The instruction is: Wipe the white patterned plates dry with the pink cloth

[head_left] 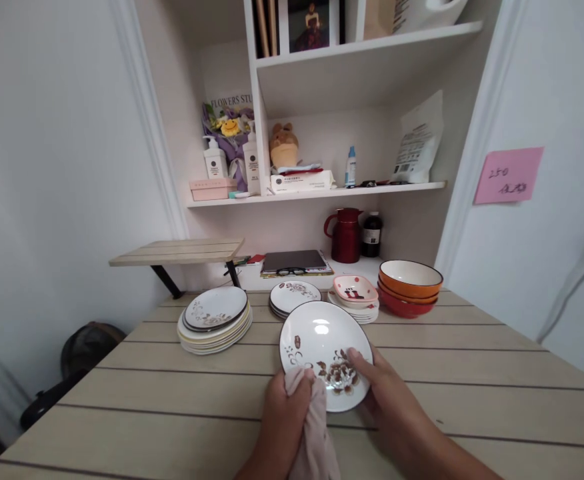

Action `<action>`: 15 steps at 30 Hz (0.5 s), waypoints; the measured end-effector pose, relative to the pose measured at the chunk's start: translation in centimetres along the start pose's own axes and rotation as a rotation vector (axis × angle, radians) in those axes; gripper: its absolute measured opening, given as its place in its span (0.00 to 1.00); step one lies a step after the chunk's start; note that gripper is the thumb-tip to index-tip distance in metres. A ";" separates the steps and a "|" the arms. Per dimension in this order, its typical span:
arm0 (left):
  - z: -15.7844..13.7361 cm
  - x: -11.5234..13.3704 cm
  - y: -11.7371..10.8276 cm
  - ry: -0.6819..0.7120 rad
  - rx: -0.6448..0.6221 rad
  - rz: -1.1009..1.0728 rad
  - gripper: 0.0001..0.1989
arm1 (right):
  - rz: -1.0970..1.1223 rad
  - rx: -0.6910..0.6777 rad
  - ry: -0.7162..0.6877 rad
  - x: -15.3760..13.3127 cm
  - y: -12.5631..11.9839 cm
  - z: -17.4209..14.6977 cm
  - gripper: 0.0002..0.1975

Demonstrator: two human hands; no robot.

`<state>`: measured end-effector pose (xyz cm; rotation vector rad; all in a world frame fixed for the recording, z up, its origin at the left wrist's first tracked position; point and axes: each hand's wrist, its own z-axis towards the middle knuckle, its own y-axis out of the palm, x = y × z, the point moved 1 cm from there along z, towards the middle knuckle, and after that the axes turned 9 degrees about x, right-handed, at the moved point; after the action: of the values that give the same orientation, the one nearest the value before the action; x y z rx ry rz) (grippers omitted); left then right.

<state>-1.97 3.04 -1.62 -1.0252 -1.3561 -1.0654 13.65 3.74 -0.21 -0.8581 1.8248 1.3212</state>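
Observation:
A white plate (pixel 317 337) with a dark rim and brown flower print is held up, tilted toward me, over the wooden table (pixel 182 427). My right hand (pixel 387 393) grips its right edge, thumb on the printed face and the other fingers behind. At the lower left edge my left hand (pixel 287 407) is closed on a pale pink cloth (pixel 315 433), pressing it against the rim. The cloth hangs down below the plate. Fingers behind the plate are hidden.
Behind the plate stand a left plate stack (pixel 217 310), a small plate stack (pixel 296 293), square pink dishes (pixel 356 290) and stacked orange and red bowls (pixel 409 283). Farther back are a red jug (pixel 346 237), a dark bottle (pixel 371 235), a laptop (pixel 295 260) and a small raised shelf (pixel 177 250).

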 end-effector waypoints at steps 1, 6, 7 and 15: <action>-0.1 0.0 0.0 0.007 -0.015 0.014 0.27 | -0.030 -0.032 -0.012 -0.6 -0.1 0.1 0.35; -0.6 0.1 0.1 0.015 -0.051 0.045 0.24 | -0.194 -0.147 -0.091 -3.2 -0.7 0.1 0.31; -0.6 0.2 0.1 0.021 -0.048 0.058 0.23 | -0.227 -0.174 -0.098 -3.6 -0.9 0.1 0.31; -0.5 0.2 0.0 0.016 -0.079 0.087 0.22 | -0.368 -0.326 -0.057 -5.8 -2.0 -0.2 0.29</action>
<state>-1.86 2.52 -1.39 -1.1216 -1.2536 -1.0666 18.30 3.61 3.81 -1.2473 1.3430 1.3991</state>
